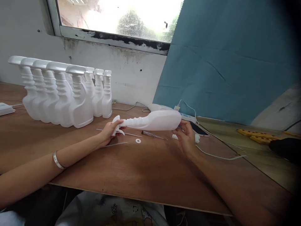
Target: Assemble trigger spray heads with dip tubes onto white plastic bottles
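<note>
A white spray bottle (157,120) is held sideways above the table, its trigger head to the left and its base to the right. My left hand (110,131) is closed around the trigger head at the neck. At the other end, my right hand (187,138) grips the base, its fingers partly hidden behind the bottle. Beneath lie a clear-handled screwdriver (154,135), a small white ring washer (138,141) and thin white tubes (117,144). A white plastic piece (197,138) shows beside my right hand, partly covered by it.
Several white spray bottles (81,100) stand upright in rows at the back left. A phone (198,128), a power strip (188,117) and a white cable (221,158) lie to the right. Yellow objects (258,135) sit farther right. A wall with a window (117,18) rises behind the table (131,175).
</note>
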Tool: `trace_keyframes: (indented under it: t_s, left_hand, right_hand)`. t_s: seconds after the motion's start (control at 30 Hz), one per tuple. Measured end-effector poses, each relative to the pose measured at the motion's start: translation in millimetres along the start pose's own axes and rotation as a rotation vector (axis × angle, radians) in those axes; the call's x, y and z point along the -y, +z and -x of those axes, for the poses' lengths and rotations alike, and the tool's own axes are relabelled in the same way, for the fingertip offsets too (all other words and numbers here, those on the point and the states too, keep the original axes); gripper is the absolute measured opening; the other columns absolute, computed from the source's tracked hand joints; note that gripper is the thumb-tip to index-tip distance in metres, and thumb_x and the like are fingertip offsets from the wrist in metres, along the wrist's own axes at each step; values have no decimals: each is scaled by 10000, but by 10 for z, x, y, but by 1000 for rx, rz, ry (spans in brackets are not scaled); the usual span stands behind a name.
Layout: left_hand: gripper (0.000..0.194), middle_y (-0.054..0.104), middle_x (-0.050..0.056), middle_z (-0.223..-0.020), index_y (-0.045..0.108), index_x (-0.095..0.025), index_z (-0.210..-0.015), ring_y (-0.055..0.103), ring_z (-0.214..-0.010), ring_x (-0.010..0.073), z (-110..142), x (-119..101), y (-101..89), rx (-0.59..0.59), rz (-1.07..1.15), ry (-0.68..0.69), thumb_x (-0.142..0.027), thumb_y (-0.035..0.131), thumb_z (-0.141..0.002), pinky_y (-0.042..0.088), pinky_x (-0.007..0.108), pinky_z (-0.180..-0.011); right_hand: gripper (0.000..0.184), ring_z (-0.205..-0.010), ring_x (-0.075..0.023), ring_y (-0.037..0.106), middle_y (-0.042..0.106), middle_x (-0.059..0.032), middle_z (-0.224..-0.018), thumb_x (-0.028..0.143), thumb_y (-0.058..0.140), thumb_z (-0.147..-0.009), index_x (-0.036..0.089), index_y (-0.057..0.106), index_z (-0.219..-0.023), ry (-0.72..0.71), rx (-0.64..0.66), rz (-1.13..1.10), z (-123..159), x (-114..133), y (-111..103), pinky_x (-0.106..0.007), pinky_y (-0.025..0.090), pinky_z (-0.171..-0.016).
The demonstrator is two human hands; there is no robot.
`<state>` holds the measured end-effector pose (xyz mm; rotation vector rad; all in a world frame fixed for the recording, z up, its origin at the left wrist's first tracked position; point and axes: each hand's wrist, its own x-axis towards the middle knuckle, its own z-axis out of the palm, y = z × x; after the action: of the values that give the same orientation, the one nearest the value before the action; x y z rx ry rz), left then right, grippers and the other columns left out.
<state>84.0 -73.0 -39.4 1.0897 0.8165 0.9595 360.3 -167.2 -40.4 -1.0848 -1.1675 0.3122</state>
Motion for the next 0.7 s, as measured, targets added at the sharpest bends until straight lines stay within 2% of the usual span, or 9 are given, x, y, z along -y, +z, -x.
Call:
trace_keyframes:
  t_s: [0.13, 0.23, 0.33, 0.47, 0.57, 0.7]
  left_hand:
    - [365, 648, 49, -722, 622, -111, -875, 558, -542, 101, 11, -15, 1, -38, 23, -15, -386, 674, -641, 433, 185, -494]
    - [384, 650, 49, -737, 619, -122, -899, 565, -559, 105, 13, -21, -4, -31, 34, -26, -391, 683, -634, 438, 186, -501]
    - [412, 648, 56, -774, 613, -122, -932, 564, -583, 104, 15, -22, -7, -16, 26, -27, -395, 689, -632, 443, 182, -513]
    - [448, 648, 71, -792, 607, -105, -951, 562, -595, 108, 21, -20, 7, -14, -11, 6, -410, 686, -632, 437, 187, -516]
    - [456, 645, 77, -776, 611, -92, -936, 547, -564, 103, 33, -17, 24, 7, -47, 26, -420, 688, -628, 424, 194, -506]
    - [440, 635, 73, -740, 616, -79, -903, 537, -546, 105, 52, -14, 35, 55, -52, 42, -416, 689, -629, 424, 210, -515]
  right_hand:
    - [507, -1014, -178, 519, 485, -24, -1227, 176, 647, -625, 289, 514, -1102, -19, 81, 24, 16, 36, 12, -309, 444, -811]
    - [580, -1047, -190, 501, 452, -46, -1272, 193, 680, -613, 275, 497, -1156, -66, 96, 69, 12, 28, 35, -310, 437, -826]
    - [559, -1016, -186, 510, 519, -50, -1175, 235, 707, -607, 238, 519, -1134, -103, 64, 96, -13, 3, 30, -312, 426, -842]
    - [419, -777, -141, 522, 568, -20, -925, 322, 724, -595, 194, 590, -971, -66, -38, 186, -49, -27, -16, -278, 435, -702]
    - [313, -621, -101, 457, 516, 27, -706, 386, 719, -602, 179, 572, -784, 25, -112, 165, -52, -34, -30, -239, 396, -595]
    - [332, -600, -90, 430, 460, 46, -633, 433, 693, -632, 182, 476, -649, -1, -161, 95, -34, -33, -16, -220, 383, -577]
